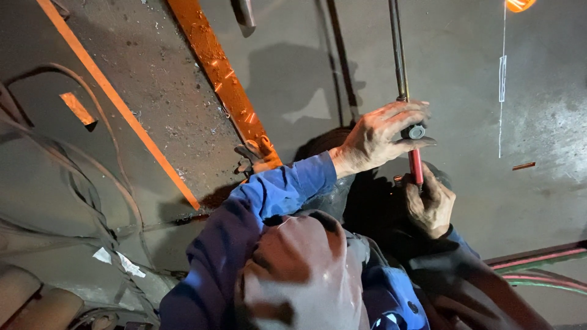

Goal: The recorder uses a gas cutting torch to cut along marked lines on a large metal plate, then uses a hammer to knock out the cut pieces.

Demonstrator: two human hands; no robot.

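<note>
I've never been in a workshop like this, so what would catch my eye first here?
Probably the two grimy hands at the centre: the left hand and right hand both grip a long torch with a red handle. Next, the orange painted steel bar slanting across the grey floor at upper left.

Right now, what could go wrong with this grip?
1. The left hand is bare and wraps the long torch by its valve knob; it could nudge the setting.
2. The right hand holds the red handle low, over hoses on the floor that might snag.
</note>
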